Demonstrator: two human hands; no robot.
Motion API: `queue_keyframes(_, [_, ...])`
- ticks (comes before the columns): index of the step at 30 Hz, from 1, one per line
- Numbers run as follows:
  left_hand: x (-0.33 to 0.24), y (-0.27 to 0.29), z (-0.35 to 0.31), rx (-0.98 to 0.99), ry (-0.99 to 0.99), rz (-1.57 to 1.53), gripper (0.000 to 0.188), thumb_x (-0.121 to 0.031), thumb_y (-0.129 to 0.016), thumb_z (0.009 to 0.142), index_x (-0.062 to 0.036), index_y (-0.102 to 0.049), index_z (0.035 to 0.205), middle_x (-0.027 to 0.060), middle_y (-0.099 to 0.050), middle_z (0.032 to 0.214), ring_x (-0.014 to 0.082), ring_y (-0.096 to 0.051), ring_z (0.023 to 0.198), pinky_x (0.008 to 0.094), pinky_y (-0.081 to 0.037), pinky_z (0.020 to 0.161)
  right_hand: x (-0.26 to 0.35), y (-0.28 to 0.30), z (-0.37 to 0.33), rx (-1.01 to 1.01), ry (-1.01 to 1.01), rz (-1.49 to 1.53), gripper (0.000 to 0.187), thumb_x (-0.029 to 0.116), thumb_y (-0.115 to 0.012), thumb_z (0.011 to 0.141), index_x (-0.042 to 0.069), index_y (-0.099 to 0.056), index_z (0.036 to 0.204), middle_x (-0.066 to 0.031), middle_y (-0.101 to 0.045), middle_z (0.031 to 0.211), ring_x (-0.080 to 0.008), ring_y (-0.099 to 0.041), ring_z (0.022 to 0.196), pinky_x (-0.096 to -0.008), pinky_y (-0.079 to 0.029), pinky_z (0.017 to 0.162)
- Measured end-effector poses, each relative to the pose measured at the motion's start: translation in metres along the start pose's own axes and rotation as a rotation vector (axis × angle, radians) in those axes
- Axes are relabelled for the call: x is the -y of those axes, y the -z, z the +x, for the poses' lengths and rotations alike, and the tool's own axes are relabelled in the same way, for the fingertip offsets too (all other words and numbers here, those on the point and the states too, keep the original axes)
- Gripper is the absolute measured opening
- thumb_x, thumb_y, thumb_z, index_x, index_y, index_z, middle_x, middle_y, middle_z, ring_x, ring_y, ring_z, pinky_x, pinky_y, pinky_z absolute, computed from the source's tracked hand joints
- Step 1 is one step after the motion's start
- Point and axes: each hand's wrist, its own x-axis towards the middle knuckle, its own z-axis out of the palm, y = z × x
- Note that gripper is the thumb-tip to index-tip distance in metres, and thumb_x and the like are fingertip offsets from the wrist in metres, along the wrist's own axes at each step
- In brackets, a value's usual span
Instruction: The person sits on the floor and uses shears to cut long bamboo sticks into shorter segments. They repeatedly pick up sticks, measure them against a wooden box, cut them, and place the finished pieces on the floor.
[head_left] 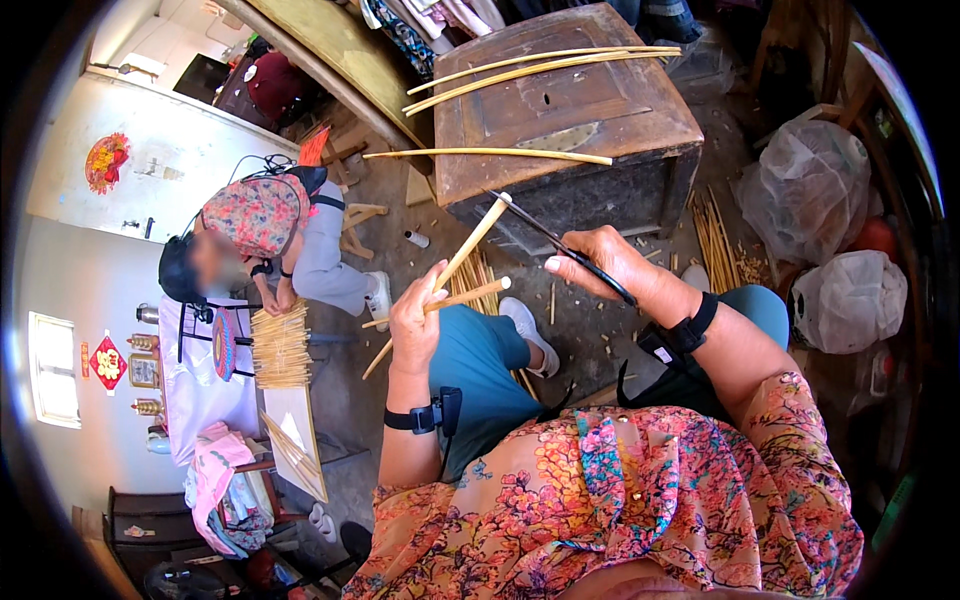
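My left hand (413, 318) is closed around two pale, peeled sticks that cross in its grip. One stick (468, 248) slants up and away to the right; the other stick (473, 295) points right across my knee. In my right hand (603, 262) is a pair of dark scissors (548, 234), fingers wrapped in the handles. Its blades meet the far tip of the slanting stick, just in front of a worn wooden chest (580, 100). Whether the blades are closed on the tip I cannot tell. Thin long sticks (545, 72) lie across the chest top, with a single stick (490, 153) along its near edge.
On the floor, bundled sticks (712, 240) and cut bits lie beside the chest. White plastic bags (808, 180) stand at the right. To the left, another person (255, 220) bends over a mat of sticks (281, 345) by a cloth-covered table (190, 390). A small wooden stool (358, 225) stands behind them.
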Motion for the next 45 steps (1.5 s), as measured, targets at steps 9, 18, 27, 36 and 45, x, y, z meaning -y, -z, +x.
queue_keyframes(9, [-0.002,0.005,-0.005,0.032,0.148,0.007,0.038,0.009,-0.054,0.079,-0.0016,-0.058,0.116,0.0147,-0.065,0.103,0.0241,-0.065,0.091,0.0295,-0.050,0.079,0.006,0.001,0.002,0.083,-0.117,-0.008,0.055,0.046,-0.057,0.086,-0.001,-0.054,0.058,-0.0212,-0.046,0.050,-0.0364,-0.048,0.045,-0.0406,-0.041,0.047])
queue_keyframes(18, [-0.011,-0.009,0.011,0.113,0.303,-0.234,0.029,-0.015,-0.054,0.091,-0.0030,-0.059,0.117,-0.0008,-0.057,0.072,0.0033,-0.043,0.056,0.0175,-0.036,0.051,0.001,-0.014,-0.002,0.125,-0.157,-0.117,0.061,0.055,-0.057,0.082,-0.002,-0.058,0.062,-0.0247,-0.054,0.058,-0.0417,-0.055,0.056,-0.0437,-0.045,0.054])
queue_keyframes(27, [-0.020,0.004,0.007,0.257,0.553,-0.501,0.038,-0.016,-0.052,0.093,-0.0030,-0.050,0.128,0.0018,-0.057,0.070,0.0020,-0.035,0.049,0.0157,-0.030,0.046,-0.002,-0.008,0.002,0.154,-0.222,-0.165,0.065,0.060,-0.053,0.081,-0.002,-0.059,0.065,-0.0251,-0.055,0.059,-0.0418,-0.058,0.060,-0.0449,-0.046,0.056])
queue_keyframes(36, [-0.018,-0.007,0.008,0.312,0.450,-0.463,0.042,-0.003,-0.044,0.092,-0.0057,-0.040,0.134,0.0070,-0.059,0.094,0.0065,-0.050,0.062,0.0196,-0.043,0.054,-0.004,-0.016,0.002,0.146,-0.183,-0.187,0.059,0.054,-0.057,0.082,-0.001,-0.056,0.061,-0.0236,-0.053,0.054,-0.0412,-0.057,0.057,-0.0446,-0.046,0.055])
queue_keyframes(45, [-0.034,-0.037,0.019,0.067,0.159,0.066,0.035,-0.009,-0.053,0.090,-0.0050,-0.049,0.125,0.0126,-0.063,0.095,0.0159,-0.061,0.078,0.0274,-0.050,0.069,-0.004,-0.017,-0.001,0.125,-0.139,-0.215,0.057,0.052,-0.058,0.081,0.000,-0.055,0.059,-0.0230,-0.054,0.055,-0.0410,-0.057,0.057,-0.0443,-0.046,0.054])
